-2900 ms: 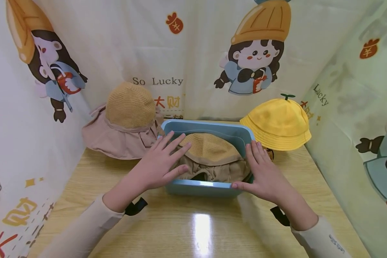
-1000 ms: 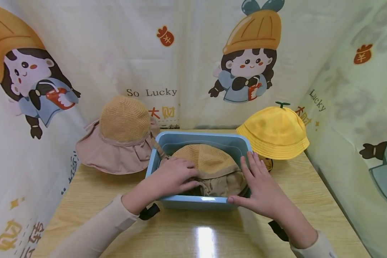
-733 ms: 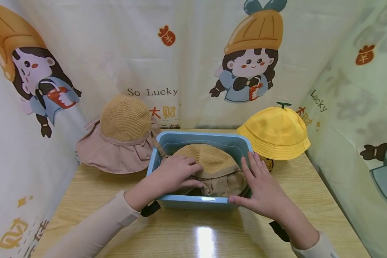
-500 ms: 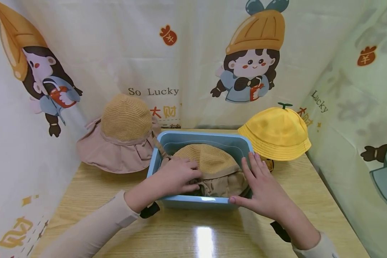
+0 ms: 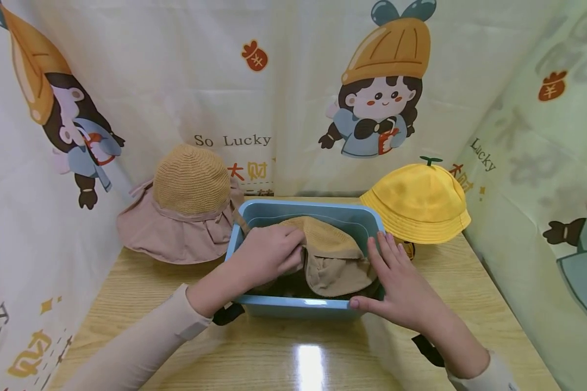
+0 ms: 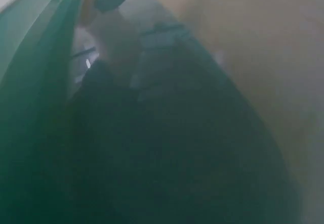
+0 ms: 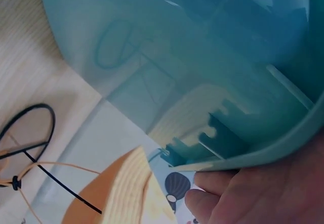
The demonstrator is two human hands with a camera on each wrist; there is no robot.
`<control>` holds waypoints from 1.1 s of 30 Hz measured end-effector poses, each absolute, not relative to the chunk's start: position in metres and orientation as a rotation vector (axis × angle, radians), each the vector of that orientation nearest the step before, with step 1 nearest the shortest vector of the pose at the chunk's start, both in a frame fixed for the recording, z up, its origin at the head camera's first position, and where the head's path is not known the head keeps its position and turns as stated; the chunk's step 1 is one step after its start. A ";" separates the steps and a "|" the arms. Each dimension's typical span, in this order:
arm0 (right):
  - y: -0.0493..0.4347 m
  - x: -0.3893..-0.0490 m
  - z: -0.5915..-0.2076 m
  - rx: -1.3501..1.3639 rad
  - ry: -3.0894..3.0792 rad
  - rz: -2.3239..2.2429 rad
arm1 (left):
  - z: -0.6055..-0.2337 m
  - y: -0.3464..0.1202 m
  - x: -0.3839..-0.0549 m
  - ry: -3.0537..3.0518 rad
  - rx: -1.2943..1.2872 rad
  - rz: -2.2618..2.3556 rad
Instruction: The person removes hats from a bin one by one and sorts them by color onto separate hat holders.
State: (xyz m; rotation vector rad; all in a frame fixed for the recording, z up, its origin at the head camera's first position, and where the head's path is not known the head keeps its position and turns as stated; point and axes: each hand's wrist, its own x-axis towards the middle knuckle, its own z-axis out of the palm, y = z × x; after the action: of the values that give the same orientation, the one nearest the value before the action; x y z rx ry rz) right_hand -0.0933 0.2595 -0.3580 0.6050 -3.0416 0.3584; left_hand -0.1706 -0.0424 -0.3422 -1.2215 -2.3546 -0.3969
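Note:
A straw-and-beige sun hat [image 5: 337, 271] lies inside a blue plastic bin [image 5: 293, 304] in the head view. My left hand [image 5: 266, 255] reaches over the bin's left side and pinches the hat's fabric brim, which is lifted and folded there; its fingertips are partly hidden. On the bin's right rim rests my right hand [image 5: 403, 282], fingers straight along the side and thumb at the front corner. The right wrist view has that hand [image 7: 263, 198] against the rim, beside the bin's glossy outer wall [image 7: 192, 57]. Only a blurred, dark bin wall [image 6: 167, 143] fills most of the left wrist view.
Behind the bin at left stands another straw hat [image 5: 191, 184] with a pinkish brim. A yellow bucket hat [image 5: 420, 201] with a green sprout sits at right, a black wire stand [image 7: 38, 148] under it. Printed curtains [image 5: 298, 98] enclose the wooden table [image 5: 254, 353].
My left hand has gone from above the bin's left side down onto the hat and now raises its brim, baring the bin's dark inside. The right hand stays on the rim.

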 end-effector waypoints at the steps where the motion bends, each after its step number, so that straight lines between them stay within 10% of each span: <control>1: 0.260 -0.094 -0.357 0.615 -3.038 0.359 | -0.340 -0.043 -0.172 -2.338 -1.203 -0.413; 33: 0.269 -0.102 -0.334 0.742 -2.932 0.368 | -0.286 -0.074 -0.167 -2.463 -1.239 -0.688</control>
State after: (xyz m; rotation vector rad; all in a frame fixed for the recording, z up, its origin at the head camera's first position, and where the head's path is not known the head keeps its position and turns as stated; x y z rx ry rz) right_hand -0.1020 0.2692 -0.3336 0.7422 -2.9320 0.3680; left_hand -0.1675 -0.0739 -0.2856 -1.2390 -2.4625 -0.6877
